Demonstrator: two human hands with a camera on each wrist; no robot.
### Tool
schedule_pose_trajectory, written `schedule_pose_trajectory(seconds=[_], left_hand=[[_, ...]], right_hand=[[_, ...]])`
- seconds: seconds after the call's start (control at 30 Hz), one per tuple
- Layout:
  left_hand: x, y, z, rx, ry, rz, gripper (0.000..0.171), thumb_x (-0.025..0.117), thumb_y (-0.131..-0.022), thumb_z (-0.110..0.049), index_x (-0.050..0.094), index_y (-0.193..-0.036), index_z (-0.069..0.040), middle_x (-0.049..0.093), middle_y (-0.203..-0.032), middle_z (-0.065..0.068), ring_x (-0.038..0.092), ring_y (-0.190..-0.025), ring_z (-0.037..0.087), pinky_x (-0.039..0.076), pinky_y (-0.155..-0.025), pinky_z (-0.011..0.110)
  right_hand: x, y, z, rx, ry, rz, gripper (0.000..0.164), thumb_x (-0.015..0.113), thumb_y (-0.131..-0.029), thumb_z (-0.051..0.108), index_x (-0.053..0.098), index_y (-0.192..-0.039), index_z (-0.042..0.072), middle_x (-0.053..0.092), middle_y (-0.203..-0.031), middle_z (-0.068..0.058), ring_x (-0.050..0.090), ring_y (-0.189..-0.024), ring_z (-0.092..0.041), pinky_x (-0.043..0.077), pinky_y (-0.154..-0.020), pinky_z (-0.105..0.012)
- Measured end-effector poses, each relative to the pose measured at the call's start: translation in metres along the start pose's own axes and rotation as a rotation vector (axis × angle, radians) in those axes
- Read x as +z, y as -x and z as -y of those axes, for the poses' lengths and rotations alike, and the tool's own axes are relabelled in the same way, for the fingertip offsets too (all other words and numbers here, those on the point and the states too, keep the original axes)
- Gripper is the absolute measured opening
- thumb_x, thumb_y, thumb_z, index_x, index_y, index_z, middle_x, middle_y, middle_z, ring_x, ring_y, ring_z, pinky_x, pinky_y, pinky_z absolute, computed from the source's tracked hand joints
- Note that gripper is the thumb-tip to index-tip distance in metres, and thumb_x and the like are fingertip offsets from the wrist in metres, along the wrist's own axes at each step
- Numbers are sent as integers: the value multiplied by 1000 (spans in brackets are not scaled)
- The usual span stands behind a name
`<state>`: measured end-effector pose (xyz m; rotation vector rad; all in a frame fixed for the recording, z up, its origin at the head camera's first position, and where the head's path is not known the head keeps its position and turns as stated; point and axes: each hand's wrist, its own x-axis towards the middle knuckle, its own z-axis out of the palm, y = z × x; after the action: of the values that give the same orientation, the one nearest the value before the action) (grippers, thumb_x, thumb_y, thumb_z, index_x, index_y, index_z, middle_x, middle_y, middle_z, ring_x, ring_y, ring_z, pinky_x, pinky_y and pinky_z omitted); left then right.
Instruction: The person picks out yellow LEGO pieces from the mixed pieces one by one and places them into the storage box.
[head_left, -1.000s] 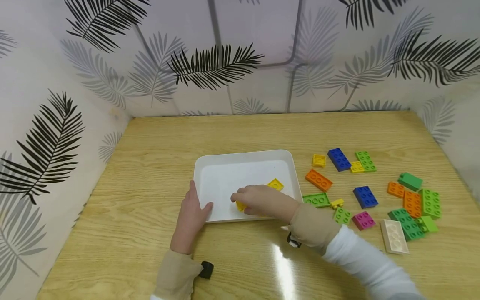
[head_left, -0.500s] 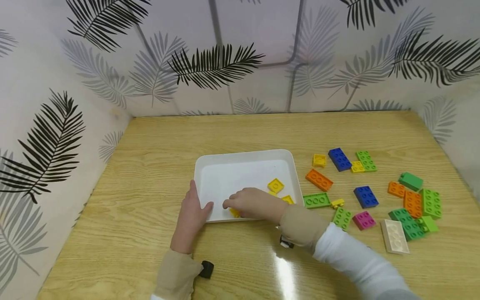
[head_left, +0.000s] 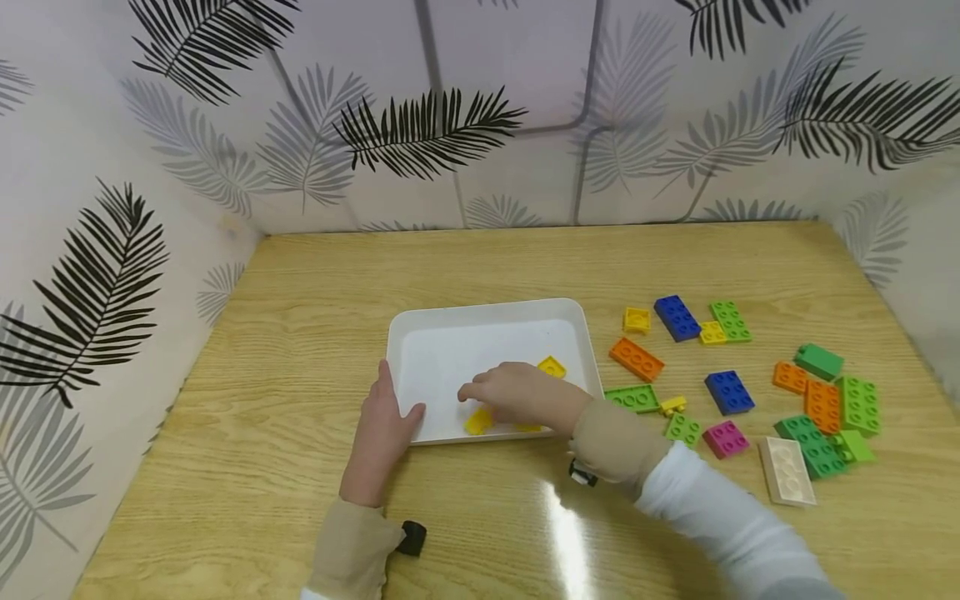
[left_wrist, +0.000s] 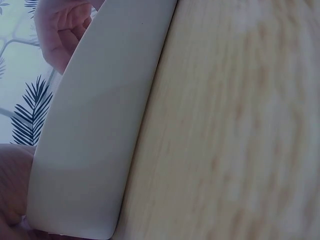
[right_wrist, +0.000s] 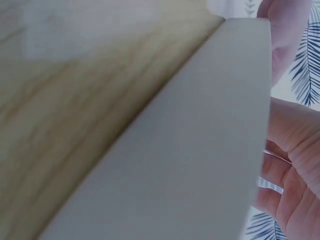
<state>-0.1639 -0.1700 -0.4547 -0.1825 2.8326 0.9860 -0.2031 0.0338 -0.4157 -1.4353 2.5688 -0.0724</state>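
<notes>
- From the head view: can see the left hand [head_left: 382, 425] resting on the near-left corner of the white tray [head_left: 450, 358], fingers straight and thumb spread, apart from the right hand [head_left: 517, 392].
- Same view: got a yellow brick [head_left: 478, 421] inside the white tray, close to the near rim, right by the right hand's fingers. Honestly can't tell pinch from mere touch.
- At a guess, looks like shifting or setting that yellow brick mid-way. Would call next for a firmer pinch or a clean let-go.
- Would say slanted, near-left to far-right, going by the visible part; can't call the true long axis. Can call the white tray's: left to right, flat on the table [head_left: 300, 333].
- On the left wrist: mostly get tray wall, plus both hands behind.
- On the right wrist: get bent right-hand fingers, but can't see the tips.
</notes>
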Motion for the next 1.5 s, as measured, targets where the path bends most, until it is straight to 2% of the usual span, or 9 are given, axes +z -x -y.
schedule_pose_trajectory(seconds=[0.23, 0.4, 0.63, 0.87, 1.13, 1.5], left_hand=[[0, 0, -1, -12, 11, 2, 82, 54, -84, -22, 1, -140, 3, 23, -142, 32, 26, -130, 45, 29, -108, 53], [1, -1, 0, -11, 12, 11, 82, 53, -84, -23, -1, -141, 3, 21, -143, 31, 24, -131, 44, 28, -108, 53], [2, -1, 0, -16, -1, 24, 82, 52, -85, -23, -2, -141, 2, 20, -143, 31, 24, -131, 44, 28, -108, 53], [2, -1, -1, -24, -7, 29, 81, 52, -85, -23, -3, -140, 3, 18, -144, 31, 22, -132, 45, 26, -109, 53], [3, -1, -2, -26, -13, 28, 82, 52, -85, -22, -3, -140, 3, 18, -145, 31, 21, -133, 44, 25, -109, 53], [3, 0, -3, -55, -9, 40, 83, 52, -85, -23, -5, -141, 1, 17, -145, 31, 19, -134, 43, 23, -111, 52]], right_hand=[[-7, 15, -11, 70, -61, 25, 42, 63, -77, 13, 52, -118, 16, 63, -106, 0, 59, -85, -17, 50, -82, -30], [-10, 28, -19, 125, -115, 37, 41, 62, -78, 14, 51, -118, 15, 62, -113, -2, 59, -97, -20, 49, -89, -35], [-13, 43, -27, 171, -153, 52, 40, 62, -79, 11, 52, -117, 12, 63, -110, -5, 59, -96, -20, 50, -86, -35], [-10, 60, -37, 239, -226, 38, 39, 61, -79, 13, 53, -117, 14, 62, -111, -4, 58, -98, -20, 50, -86, -36], [-16, 83, -49, 339, -343, 49, 44, 60, -80, 13, 49, -123, 13, 57, -121, -7, 55, -107, -23, 49, -89, -39], [-15, 117, -63, 414, -314, -6, 44, 61, -80, 14, 50, -123, 9, 58, -121, -11, 55, -108, -25, 49, -90, -41]])
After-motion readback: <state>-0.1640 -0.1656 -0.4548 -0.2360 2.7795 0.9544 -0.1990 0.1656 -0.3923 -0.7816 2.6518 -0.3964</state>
